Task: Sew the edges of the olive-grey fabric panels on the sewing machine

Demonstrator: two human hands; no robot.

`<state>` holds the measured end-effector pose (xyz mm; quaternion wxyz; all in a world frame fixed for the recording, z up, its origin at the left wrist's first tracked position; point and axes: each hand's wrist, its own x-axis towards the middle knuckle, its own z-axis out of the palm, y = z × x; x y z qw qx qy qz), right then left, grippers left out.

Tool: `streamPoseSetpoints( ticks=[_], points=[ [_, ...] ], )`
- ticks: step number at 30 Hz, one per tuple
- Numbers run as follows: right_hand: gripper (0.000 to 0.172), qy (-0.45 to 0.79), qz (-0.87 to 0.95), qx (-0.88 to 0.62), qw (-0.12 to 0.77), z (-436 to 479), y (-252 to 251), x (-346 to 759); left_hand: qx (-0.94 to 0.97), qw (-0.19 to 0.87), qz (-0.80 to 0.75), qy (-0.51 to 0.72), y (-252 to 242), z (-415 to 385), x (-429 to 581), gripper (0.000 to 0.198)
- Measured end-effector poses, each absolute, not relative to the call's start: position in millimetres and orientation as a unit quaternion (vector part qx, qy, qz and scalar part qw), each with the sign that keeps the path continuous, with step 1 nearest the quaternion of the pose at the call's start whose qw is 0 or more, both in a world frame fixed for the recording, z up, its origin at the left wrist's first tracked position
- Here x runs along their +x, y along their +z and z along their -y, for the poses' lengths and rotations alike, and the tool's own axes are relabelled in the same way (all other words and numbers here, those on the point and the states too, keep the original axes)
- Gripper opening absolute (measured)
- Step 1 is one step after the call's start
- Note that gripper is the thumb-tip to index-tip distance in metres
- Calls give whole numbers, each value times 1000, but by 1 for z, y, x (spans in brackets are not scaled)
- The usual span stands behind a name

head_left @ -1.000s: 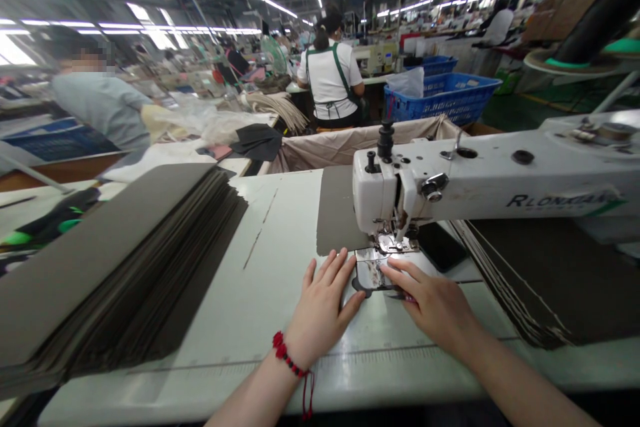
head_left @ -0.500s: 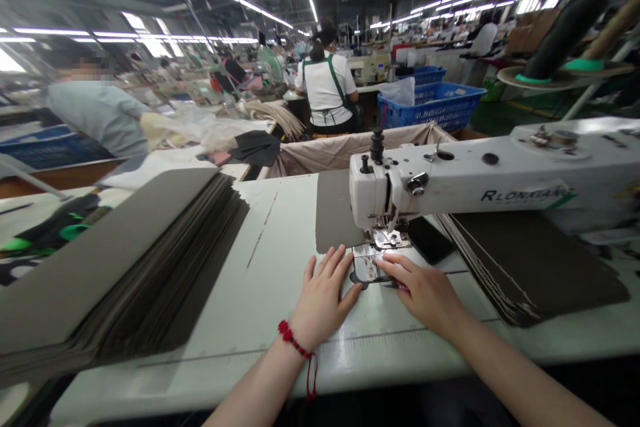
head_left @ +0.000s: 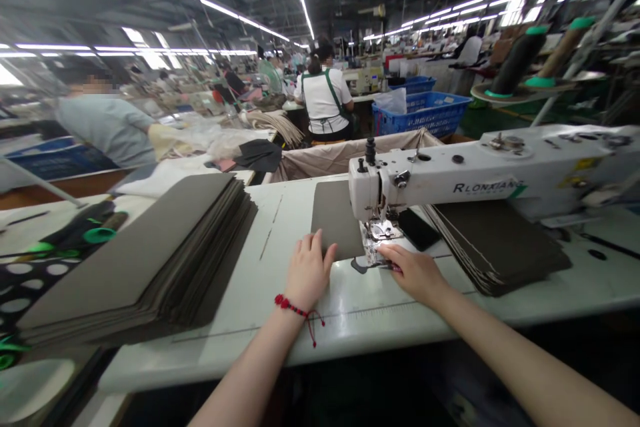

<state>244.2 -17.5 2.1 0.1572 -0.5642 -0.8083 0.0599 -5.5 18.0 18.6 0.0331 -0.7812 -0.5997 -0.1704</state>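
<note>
My left hand point(head_left: 309, 268) lies flat with its fingers stretched out, the tips on the near left edge of a grey-brown fabric panel point(head_left: 336, 213). This panel lies on the table just left of the sewing machine's presser foot point(head_left: 383, 230). My right hand point(head_left: 415, 275) is at the metal needle plate point(head_left: 371, 255), in front of the foot. Its fingers are bent together; a small pinkish spot shows beneath them, but what they hold, if anything, is hidden. The white sewing machine point(head_left: 430, 177) reaches in from the right.
A tall stack of grey-brown panels point(head_left: 145, 247) lies on the left. Another stack point(head_left: 495, 240) sits under the machine arm, beside a black phone-like slab point(head_left: 419, 229). Thread cones point(head_left: 523, 60) stand at the right. Behind are a cloth-lined bin point(head_left: 310, 163), blue baskets point(head_left: 425, 110) and co-workers.
My left hand has shifted left from beside the needle plate onto the panel's edge. The panel has come nearer to me relative to the plate. My right hand stays by the plate; the view has shifted.
</note>
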Motion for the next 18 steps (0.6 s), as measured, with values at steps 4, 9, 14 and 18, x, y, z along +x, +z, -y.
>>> streamPoseSetpoints(
  ticks=[4, 9, 14, 18],
  points=[
    [50, 75, 805, -568, 154, 19, 9, 248, -806, 26, 578, -128, 7, -23, -10, 47],
    [37, 83, 794, -582, 153, 38, 23, 255, -768, 58, 630, -99, 12, -5, -37, 33],
    [45, 112, 781, -583, 195, 73, 25, 237, -755, 86, 640, -112, 0, 8, -59, 46],
    [48, 205, 763, -556, 256, 104, 18, 235, -792, 60, 600, -92, -16, 32, -78, 49]
  ],
)
